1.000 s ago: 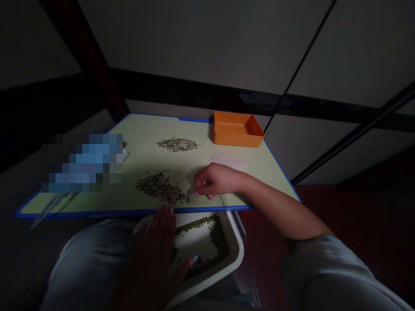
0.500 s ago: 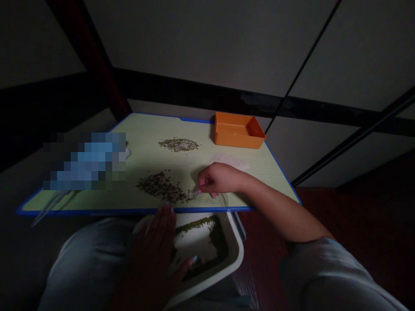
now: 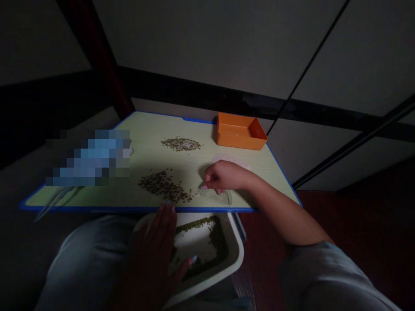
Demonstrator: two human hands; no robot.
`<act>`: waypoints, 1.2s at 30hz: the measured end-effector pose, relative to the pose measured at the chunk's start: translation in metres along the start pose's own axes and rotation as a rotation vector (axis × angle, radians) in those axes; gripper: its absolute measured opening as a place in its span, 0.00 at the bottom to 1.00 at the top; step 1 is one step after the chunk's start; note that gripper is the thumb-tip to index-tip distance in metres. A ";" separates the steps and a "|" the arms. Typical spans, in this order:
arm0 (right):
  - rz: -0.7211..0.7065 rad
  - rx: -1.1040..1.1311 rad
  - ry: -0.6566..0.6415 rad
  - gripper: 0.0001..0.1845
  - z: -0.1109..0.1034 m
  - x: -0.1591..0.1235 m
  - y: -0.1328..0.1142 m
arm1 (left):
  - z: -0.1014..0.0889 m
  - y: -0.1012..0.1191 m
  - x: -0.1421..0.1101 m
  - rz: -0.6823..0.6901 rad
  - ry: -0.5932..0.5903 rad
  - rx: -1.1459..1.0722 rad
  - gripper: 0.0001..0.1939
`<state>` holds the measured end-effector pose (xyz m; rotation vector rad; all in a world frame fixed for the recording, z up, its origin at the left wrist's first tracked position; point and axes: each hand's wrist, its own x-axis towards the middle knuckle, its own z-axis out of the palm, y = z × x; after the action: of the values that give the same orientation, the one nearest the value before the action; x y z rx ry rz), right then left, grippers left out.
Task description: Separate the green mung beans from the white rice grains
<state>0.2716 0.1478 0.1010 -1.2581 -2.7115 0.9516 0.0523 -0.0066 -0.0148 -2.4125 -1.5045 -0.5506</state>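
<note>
On the pale board, my right hand (image 3: 223, 175) is closed, its fingers pinching a clear plastic protractor (image 3: 218, 197) that lies low against the surface. Just left of the protractor spreads a near pile of dark green beans (image 3: 164, 185), with a few loose ones between. My left hand (image 3: 158, 242) is open, fingers stretched, over a white tub (image 3: 238, 255) below the board. Its fingertips reach the board's front edge beside the near pile. Green beans (image 3: 220, 237) line the inner sides of the tub. Behind my right hand a pale grain pile (image 3: 230, 160) is partly hidden.
An orange open box (image 3: 241, 140) stands at the board's back right corner. A mixed pile of green and pale grains (image 3: 182, 144) lies at the back middle. At the left is a blurred-out blue item (image 3: 97, 155). The folding table board (image 3: 145, 129) has a blue rim.
My right hand has shifted slightly right with the protractor, leaving a wider gap to the near bean pile. My left hand stays in place. The view has turned a little.
</note>
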 end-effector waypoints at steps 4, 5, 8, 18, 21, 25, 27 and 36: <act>-0.037 0.144 -0.032 0.09 0.000 -0.001 0.002 | -0.001 0.000 0.000 0.015 0.005 0.007 0.50; -0.051 0.168 -0.039 0.09 0.000 -0.001 0.002 | -0.001 0.000 0.001 0.017 0.011 0.010 0.50; -0.080 0.142 -0.035 0.09 0.003 0.001 0.002 | -0.002 0.001 0.001 0.018 0.016 0.028 0.50; 0.017 -0.025 0.031 0.09 0.000 -0.001 -0.003 | -0.003 0.000 0.001 0.045 0.028 0.067 0.49; 0.045 -0.037 0.036 0.09 -0.002 -0.001 -0.002 | -0.003 0.000 0.002 0.059 0.043 0.075 0.50; 0.074 -0.059 0.075 0.09 -0.001 0.001 0.000 | -0.004 0.000 0.003 0.064 0.039 0.076 0.50; 0.074 -0.063 0.103 0.09 0.000 0.002 0.000 | -0.004 0.000 0.003 0.062 0.035 0.082 0.50; -0.020 -0.024 0.161 0.09 0.004 0.003 0.002 | 0.000 0.000 -0.001 0.033 0.020 0.051 0.50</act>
<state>0.2697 0.1487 0.0955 -1.2501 -2.6145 0.7813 0.0515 -0.0079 -0.0151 -2.3814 -1.4507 -0.5211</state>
